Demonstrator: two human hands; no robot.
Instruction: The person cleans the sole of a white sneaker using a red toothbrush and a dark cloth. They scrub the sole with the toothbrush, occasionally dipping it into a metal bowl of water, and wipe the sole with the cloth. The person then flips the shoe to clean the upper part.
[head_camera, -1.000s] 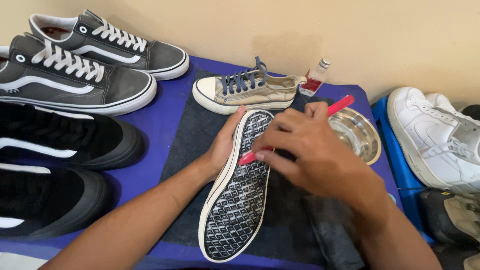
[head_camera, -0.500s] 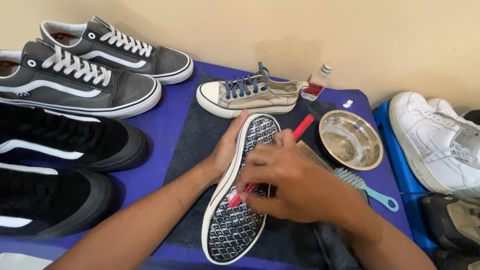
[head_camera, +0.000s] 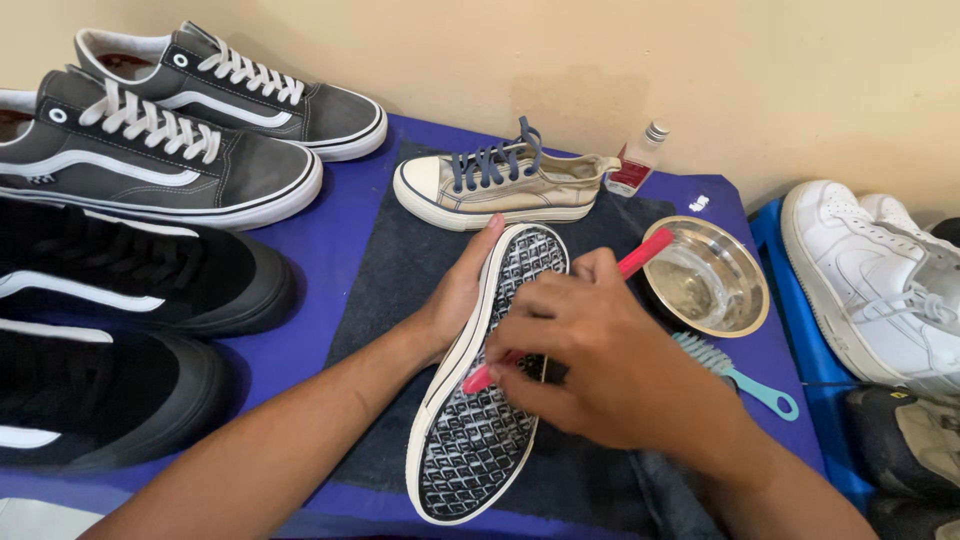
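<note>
- Head view: the left hand (head_camera: 455, 300) grips the side of the shoe (head_camera: 490, 375), which lies sole up on the dark cloth (head_camera: 400, 270).
- The right hand (head_camera: 610, 370) is closed around a red brush (head_camera: 645, 253), with its head on the sole.
- A hard stroke could make the shoe slip, because only one hand steadies it.
- The metal bowl (head_camera: 745, 310) stands just beside the right hand; a wide stroke could knock it and spill the liquid.

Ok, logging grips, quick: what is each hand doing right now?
Left hand: holding the upturned shoe by its side.
Right hand: closed on a red brush, pressed to the sole.
</note>
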